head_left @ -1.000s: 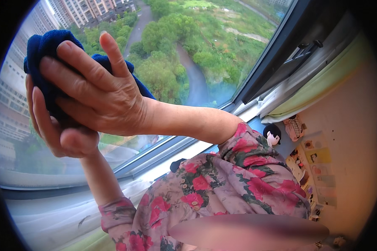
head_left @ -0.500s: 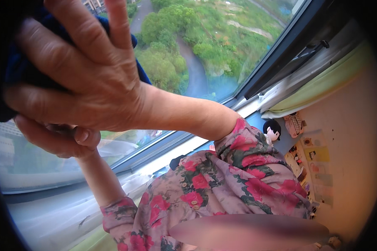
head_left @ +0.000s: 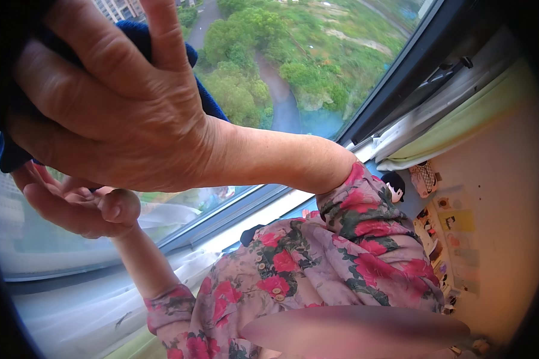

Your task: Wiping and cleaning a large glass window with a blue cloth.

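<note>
My right hand (head_left: 129, 110) reaches across the upper left with its back showing and its fingers spread. Under its palm and fingers is a dark blue cloth (head_left: 212, 106), held up at the window glass (head_left: 329, 72). Much of the cloth is hidden by the hand, and the fingertips run into the dark rim of the picture. Just below, my left hand (head_left: 81, 206) is raised with the palm turned up and the fingers loosely curved and apart. It sits near the cloth's lower corner; nothing shows in it.
A dark window frame (head_left: 395, 69) slants down the right side. Behind it hang a white and green curtain (head_left: 455, 134), and a sheer white curtain (head_left: 102, 311) is at lower left. A black-haired doll (head_left: 394, 185) and a net bag (head_left: 423, 179) lie near the sill.
My right hand and the cloth have shifted slightly, the forearm straightening a little. My left hand has dropped a bit and its fingers have loosened from a tighter curl.
</note>
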The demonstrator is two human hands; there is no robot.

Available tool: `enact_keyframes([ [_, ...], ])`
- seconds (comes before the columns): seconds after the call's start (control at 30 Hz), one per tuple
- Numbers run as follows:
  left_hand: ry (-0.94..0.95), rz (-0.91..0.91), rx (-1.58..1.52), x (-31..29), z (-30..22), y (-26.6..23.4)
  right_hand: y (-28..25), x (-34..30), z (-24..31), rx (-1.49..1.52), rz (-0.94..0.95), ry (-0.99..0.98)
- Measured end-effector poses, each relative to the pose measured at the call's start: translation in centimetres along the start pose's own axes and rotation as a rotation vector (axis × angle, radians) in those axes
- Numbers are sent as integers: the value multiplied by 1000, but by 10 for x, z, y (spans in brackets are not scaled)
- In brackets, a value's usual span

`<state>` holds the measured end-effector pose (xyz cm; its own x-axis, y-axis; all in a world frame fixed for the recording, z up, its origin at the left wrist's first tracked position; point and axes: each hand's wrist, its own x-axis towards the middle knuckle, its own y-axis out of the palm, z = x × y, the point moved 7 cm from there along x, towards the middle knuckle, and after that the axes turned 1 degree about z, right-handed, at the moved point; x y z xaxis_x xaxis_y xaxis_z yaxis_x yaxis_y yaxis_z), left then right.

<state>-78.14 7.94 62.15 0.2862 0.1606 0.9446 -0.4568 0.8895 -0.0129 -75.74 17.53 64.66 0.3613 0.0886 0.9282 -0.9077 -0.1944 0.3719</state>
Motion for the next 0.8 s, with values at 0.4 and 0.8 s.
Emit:
enact_keyframes([
  [0.4,168,31,-4,10,7,-7,-34,-3,-37,-68,1,-78],
  [0.8,255,8,101,10,2,-1,-36,-2,-64,-338,-32,-257],
])
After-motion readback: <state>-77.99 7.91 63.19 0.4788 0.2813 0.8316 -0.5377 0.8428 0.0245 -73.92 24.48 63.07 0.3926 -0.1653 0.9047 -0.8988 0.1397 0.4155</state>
